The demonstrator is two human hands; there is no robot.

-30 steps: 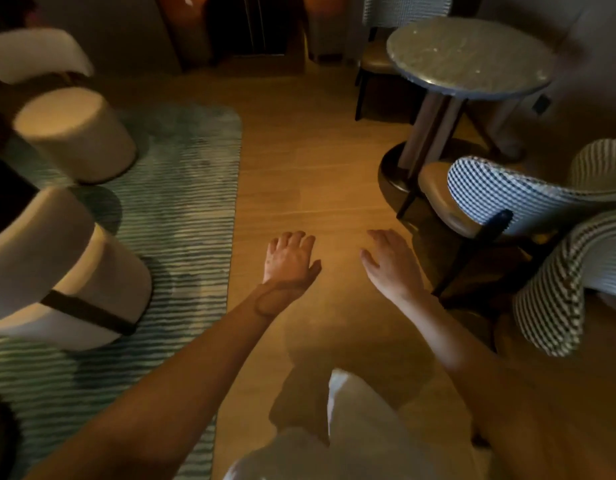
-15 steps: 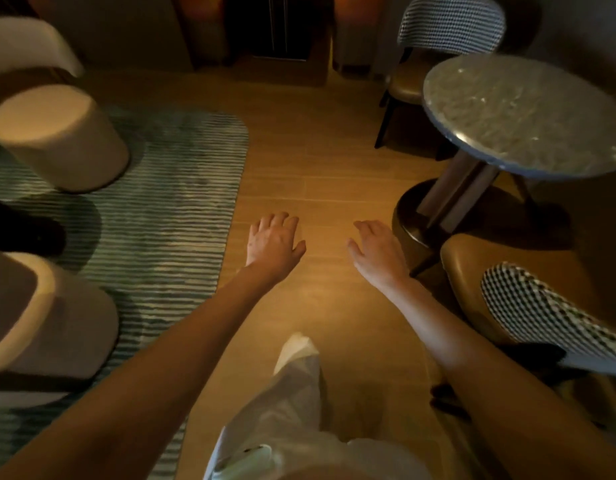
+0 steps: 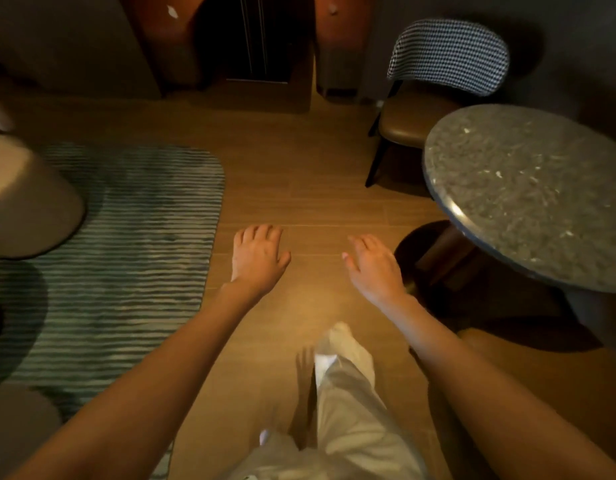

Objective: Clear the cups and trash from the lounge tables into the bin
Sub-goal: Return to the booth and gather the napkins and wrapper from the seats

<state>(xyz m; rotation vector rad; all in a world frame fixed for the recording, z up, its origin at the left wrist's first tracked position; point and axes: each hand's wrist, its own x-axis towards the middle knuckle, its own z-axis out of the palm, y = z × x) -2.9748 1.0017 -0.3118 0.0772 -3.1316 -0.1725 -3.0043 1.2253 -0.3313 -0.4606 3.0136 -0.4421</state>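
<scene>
Our left hand [image 3: 258, 252] and right hand [image 3: 374, 266] hang released, empty, left of the desk [image 3: 528, 195]; its top looks bare. In this dim light we may overlook small trash.

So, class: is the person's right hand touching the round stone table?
Apart. The head view shows the right hand held open over the wooden floor, with bare floor and the table's shadowed base visible between it and the round table edge.
</scene>
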